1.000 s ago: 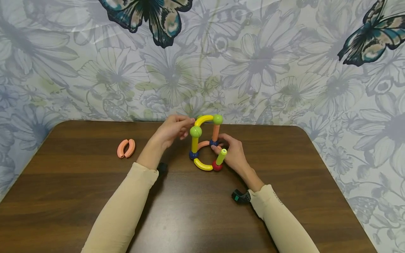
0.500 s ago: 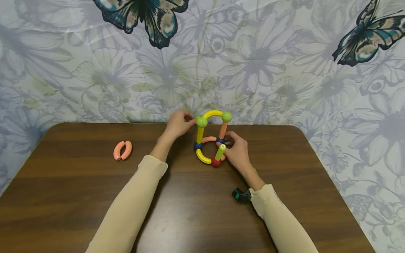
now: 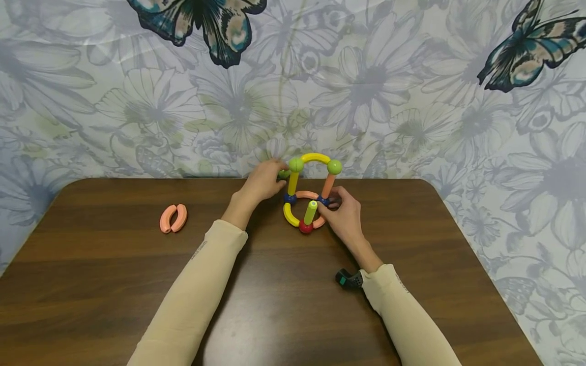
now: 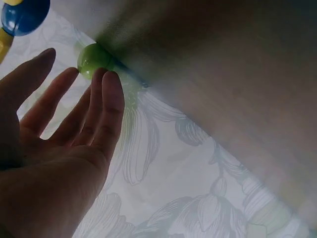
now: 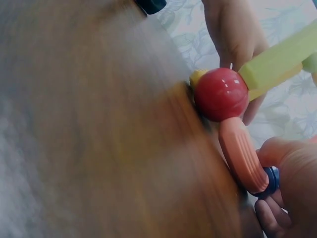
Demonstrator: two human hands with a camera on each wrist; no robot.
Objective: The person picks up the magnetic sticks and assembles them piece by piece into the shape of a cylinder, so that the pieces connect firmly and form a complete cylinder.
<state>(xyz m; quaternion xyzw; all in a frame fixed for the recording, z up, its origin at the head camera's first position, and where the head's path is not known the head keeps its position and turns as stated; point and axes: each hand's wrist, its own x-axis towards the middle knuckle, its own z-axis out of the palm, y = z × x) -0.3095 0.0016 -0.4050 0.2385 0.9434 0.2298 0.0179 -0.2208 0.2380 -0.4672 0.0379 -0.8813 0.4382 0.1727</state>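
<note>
On the table stands a frame of magnetic rods and balls. Its ring joins a red ball [image 3: 305, 226], a left blue ball [image 3: 290, 198] and a right blue ball [image 5: 272, 181] by curved rods. Two green balls [image 3: 334, 166] sit on upright rods, bridged by a yellow curved rod [image 3: 316, 157]. A light green rod [image 3: 310, 212] rises from the red ball. My right hand [image 3: 344, 216] pinches the right blue ball. My left hand [image 3: 263, 183] is behind the frame's left side, its fingers loosely bent beside a separate green ball [image 4: 93, 60]; whether they touch it, I cannot tell.
Two orange curved rods [image 3: 173, 218] lie on the left of the brown table [image 3: 274, 305]. The table's far edge runs close behind the frame, against a flower-patterned cloth [image 3: 366, 101].
The frame has turned, bringing the red ball leftward, with my right hand staying at the blue ball. My left hand has moved right and slightly away, to the separate green ball.
</note>
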